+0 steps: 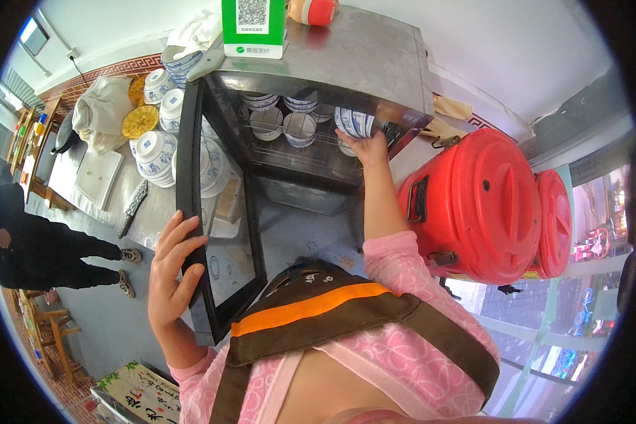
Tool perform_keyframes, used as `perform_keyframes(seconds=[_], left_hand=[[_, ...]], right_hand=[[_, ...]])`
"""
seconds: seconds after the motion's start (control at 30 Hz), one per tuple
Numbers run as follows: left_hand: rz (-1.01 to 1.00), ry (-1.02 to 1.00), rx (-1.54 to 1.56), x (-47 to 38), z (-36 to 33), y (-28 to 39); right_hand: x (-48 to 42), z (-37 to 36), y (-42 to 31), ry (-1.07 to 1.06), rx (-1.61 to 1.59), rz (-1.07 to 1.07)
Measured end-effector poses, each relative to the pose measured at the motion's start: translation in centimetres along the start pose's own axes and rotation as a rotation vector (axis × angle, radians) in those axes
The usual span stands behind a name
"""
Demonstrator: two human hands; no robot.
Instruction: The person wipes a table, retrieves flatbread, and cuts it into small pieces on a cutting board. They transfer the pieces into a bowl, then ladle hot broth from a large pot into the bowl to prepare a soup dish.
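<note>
My left hand (177,270) is curled around the outer edge of a black-framed glass door (232,265), which stands open on a stainless-steel cabinet (350,47). My right hand (370,148) reaches into the cabinet at its right side. Its fingers and thumb are spread under a tilted stack of blue-and-white bowls (353,122), gripping it. Whether the stack also rests on the wire rack (302,132) is hard to tell. To the left of it on that rack sit more stacked bowls (299,127) of the same pattern.
Upturned bowls (156,153), yellow dishes (140,121) and a cleaver (133,208) lie on the metal counter (106,212) to the left. Red insulated barrels (477,206) stand close by my right arm. A person in dark clothes (47,244) is at far left. A green payment sign (253,29) tops the cabinet.
</note>
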State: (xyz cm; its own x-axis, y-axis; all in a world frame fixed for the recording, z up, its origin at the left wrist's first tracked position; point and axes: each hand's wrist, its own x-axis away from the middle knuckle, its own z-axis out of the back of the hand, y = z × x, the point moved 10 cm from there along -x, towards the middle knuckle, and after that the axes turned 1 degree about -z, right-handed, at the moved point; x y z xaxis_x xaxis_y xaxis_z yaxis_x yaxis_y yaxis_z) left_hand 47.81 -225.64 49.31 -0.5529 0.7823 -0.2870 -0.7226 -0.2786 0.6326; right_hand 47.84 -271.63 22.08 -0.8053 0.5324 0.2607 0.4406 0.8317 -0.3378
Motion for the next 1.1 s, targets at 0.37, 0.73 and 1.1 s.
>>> perform_keyframes(seconds=[0.37,0.73,1.1], left_hand=[[-0.043,-0.012,-0.035,0.2,0.0,1.2],[-0.106,0.212,-0.136,-0.4,-4.0,3.7],[0.080,-0.102,0.543,12.9,-16.0,2.0]], right_hand=[[7.8,-1.7,5.2,-0.326,-0.053,-0.254],[32.5,9.5,10.8,-0.180,0.150,-0.481],[42.2,10.4,18.1,-0.023,0.588,-0.677]])
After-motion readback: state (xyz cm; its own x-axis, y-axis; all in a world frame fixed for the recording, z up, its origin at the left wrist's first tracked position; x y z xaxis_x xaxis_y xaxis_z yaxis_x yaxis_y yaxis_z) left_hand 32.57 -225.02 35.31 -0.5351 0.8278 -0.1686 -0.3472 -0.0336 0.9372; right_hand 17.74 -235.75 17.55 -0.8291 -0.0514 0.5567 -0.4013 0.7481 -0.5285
